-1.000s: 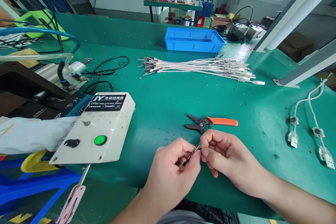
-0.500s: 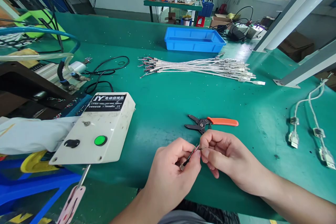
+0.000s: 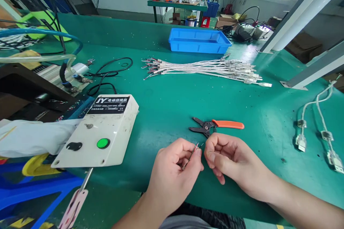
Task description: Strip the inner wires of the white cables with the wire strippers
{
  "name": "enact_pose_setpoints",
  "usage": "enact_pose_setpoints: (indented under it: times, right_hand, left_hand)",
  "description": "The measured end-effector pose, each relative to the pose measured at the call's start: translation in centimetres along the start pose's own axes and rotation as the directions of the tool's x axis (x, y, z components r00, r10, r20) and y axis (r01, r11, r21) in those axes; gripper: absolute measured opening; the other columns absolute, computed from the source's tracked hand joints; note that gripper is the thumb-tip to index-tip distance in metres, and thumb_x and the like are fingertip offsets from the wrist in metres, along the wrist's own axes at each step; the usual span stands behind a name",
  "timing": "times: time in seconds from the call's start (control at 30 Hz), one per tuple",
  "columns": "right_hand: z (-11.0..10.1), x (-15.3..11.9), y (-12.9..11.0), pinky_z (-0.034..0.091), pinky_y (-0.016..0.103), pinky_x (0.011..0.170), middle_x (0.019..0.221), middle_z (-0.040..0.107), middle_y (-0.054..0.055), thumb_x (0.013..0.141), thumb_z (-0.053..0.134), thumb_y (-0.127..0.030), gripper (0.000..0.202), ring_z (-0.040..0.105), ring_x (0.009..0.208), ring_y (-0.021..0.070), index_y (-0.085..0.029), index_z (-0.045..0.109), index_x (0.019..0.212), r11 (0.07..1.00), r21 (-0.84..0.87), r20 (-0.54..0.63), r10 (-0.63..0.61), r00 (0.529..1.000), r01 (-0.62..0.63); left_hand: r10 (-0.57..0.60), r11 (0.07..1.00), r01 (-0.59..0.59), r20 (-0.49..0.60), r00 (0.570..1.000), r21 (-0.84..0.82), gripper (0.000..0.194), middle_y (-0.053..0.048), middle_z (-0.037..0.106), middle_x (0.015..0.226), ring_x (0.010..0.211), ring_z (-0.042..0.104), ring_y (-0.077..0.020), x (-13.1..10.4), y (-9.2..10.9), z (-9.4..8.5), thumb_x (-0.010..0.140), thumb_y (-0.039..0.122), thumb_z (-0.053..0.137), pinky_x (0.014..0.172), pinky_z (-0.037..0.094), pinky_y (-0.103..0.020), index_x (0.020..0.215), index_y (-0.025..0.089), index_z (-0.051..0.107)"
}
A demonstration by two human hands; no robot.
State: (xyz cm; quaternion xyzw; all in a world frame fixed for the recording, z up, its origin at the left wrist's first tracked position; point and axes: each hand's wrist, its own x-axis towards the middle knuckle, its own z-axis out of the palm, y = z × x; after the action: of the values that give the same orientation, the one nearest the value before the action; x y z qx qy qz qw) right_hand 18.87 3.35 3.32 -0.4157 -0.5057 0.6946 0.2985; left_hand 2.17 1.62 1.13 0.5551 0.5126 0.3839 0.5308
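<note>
My left hand (image 3: 173, 173) pinches the end of a cable (image 3: 194, 149) between thumb and fingers, its thin coloured wires poking up past the fingertips. Most of that cable is hidden by the hand. Just to the right, my right hand (image 3: 235, 166) is closed in a pinch, a small gap away from the wire tips; whether its fingertips hold anything is too small to see. Beyond my right hand lie wire strippers (image 3: 228, 124) with an orange handle and spread black jaws. Farther back, a bundle of white USB cables (image 3: 199, 68) lies crosswise, bare wire ends to the left.
A white control box (image 3: 115, 128) with a green button stands on the left, beside a machine with hoses. Behind the cable bundle is a blue tray (image 3: 199, 45). Two USB cables (image 3: 326, 135) hang over the right side, near grey metal posts (image 3: 301, 14).
My hands have come apart slightly. The left moved a little left with the cable, and the right's fingertips no longer touch the wires. The strippers and bundle stay put.
</note>
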Motion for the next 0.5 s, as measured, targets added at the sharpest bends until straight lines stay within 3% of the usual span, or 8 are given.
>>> enact_pose_setpoints:
  times: [0.17, 0.37, 0.5]
  right_hand:
    - [0.1, 0.1, -0.1, 0.043, 0.019, 0.046, 0.061, 0.049, -0.003, 0.084, 0.066, -0.03, 0.023, 0.045, 0.048, 0.0064, -0.016, 0.052, 0.075, 1.0, -0.014, -0.095, -0.01, 0.995, 0.009]
    - [0.4, -0.1, 0.0, 0.045, 0.018, 0.047, 0.07, 0.053, 0.0, 0.089, 0.062, -0.044, 0.03, 0.048, 0.054, 0.0075, -0.014, 0.061, 0.094, 0.995, -0.065, -0.129, -0.077, 0.989, 0.069]
    - [0.0, 0.0, 0.2, 0.044, 0.018, 0.049, 0.067, 0.054, -0.001, 0.092, 0.06, -0.043, 0.03, 0.05, 0.052, 0.0062, -0.014, 0.062, 0.084, 0.997, -0.054, -0.108, -0.059, 0.992, 0.053]
  left_hand:
    - [-0.033, 0.997, 0.036, 0.039, 0.999, -0.071, 0.025, -0.001, 0.065, 0.062, 0.045, 0.043, -0.0066, -0.1, 0.1, -0.3, 0.092, 0.036, 0.053, 0.041, 0.033, -0.018, 0.077, 0.017, 0.057]
    - [-0.077, 0.987, 0.091, 0.107, 0.991, -0.134, 0.026, 0.0, 0.063, 0.06, 0.045, 0.041, -0.0057, 0.0, 0.6, -0.9, 0.093, 0.035, 0.053, 0.044, 0.033, -0.018, 0.076, 0.016, 0.058]
    - [-0.063, 0.986, 0.089, 0.181, 0.981, -0.14, 0.027, 0.001, 0.059, 0.056, 0.051, 0.047, -0.0071, 0.2, 0.8, -1.2, 0.094, 0.033, 0.053, 0.048, 0.035, -0.017, 0.075, 0.015, 0.059]
